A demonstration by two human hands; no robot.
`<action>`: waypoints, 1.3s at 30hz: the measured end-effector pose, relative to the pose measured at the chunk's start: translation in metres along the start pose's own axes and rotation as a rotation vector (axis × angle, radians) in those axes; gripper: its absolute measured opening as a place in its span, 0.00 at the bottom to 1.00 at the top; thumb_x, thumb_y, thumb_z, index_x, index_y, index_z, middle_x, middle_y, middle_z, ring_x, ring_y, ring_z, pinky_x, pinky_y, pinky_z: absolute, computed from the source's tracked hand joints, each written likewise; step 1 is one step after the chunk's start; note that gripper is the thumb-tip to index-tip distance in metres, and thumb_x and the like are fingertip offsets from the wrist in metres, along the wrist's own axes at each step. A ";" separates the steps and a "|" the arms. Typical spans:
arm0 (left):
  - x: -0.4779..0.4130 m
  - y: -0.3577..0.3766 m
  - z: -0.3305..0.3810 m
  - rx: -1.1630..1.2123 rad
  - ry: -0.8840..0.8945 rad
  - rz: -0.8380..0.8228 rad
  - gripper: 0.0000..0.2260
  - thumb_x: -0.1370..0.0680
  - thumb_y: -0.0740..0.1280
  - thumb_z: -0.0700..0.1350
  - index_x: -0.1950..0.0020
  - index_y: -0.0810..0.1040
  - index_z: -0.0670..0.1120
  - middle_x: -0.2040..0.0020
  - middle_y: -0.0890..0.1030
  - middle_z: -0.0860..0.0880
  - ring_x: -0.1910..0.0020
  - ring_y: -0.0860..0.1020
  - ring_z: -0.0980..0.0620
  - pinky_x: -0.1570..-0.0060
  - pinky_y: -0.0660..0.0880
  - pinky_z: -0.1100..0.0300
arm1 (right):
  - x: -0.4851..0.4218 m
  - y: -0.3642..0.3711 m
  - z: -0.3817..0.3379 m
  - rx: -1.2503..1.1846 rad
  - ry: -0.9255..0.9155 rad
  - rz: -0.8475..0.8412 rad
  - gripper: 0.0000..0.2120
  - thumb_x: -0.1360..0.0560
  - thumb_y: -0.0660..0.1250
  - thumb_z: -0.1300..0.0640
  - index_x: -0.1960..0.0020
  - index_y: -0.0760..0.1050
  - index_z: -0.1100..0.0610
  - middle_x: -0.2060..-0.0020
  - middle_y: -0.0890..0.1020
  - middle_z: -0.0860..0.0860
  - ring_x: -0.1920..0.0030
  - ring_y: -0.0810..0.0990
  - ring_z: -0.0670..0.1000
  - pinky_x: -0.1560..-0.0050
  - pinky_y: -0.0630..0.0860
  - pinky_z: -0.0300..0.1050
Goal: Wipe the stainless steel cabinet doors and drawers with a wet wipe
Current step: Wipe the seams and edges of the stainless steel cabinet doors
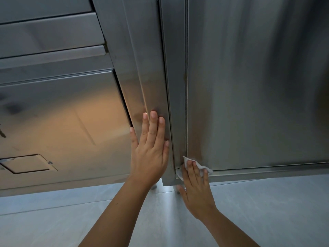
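Note:
A stainless steel cabinet fills the head view. Its right door (249,86) is shut. My right hand (195,188) presses a white wet wipe (201,167) with straight fingers against the door's lower left corner, by the vertical seam. My left hand (151,150) lies flat, fingers straight and together, on the vertical steel post (147,77) between the door and the drawers. The stacked drawers (53,41) sit at the upper left, above a larger lower panel (62,122).
A small rectangular plate (26,164) with screws is fixed low on the left panel. A grey tiled floor (71,220) runs below the cabinet. A short cabinet leg (154,186) shows under the post, behind my left wrist.

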State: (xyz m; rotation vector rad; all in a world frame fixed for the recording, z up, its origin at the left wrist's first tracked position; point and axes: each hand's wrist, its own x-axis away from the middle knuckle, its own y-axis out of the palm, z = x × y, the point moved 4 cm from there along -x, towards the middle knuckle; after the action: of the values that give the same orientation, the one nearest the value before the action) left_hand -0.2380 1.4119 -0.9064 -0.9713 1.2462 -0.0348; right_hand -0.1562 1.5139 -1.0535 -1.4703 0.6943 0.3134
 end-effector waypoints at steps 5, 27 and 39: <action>0.000 -0.001 0.000 -0.016 0.006 0.006 0.31 0.20 0.50 0.48 0.24 0.34 0.49 0.25 0.32 0.54 0.25 0.38 0.53 0.29 0.38 0.48 | -0.011 -0.005 -0.003 -0.007 0.014 0.024 0.27 0.19 0.33 0.46 0.26 0.33 0.60 0.26 0.34 0.53 0.26 0.35 0.51 0.31 0.45 0.54; -0.021 -0.028 -0.007 -0.159 0.036 0.083 0.29 0.20 0.51 0.47 0.23 0.42 0.43 0.24 0.36 0.50 0.25 0.41 0.52 0.29 0.39 0.46 | -0.121 -0.114 -0.013 -0.190 0.148 0.237 0.27 0.20 0.39 0.44 0.27 0.51 0.59 0.30 0.44 0.61 0.28 0.29 0.52 0.32 0.43 0.64; -0.124 -0.087 0.000 -0.133 0.078 0.292 0.27 0.21 0.53 0.45 0.25 0.46 0.41 0.24 0.39 0.50 0.25 0.42 0.52 0.29 0.40 0.46 | -0.192 -0.191 -0.009 0.087 0.085 0.397 0.27 0.19 0.37 0.45 0.25 0.43 0.58 0.27 0.35 0.59 0.27 0.32 0.56 0.31 0.42 0.64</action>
State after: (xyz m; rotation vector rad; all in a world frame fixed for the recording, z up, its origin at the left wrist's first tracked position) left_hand -0.2432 1.4218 -0.7549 -0.8994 1.4666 0.2437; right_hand -0.1928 1.5265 -0.7850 -1.2632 1.0577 0.5197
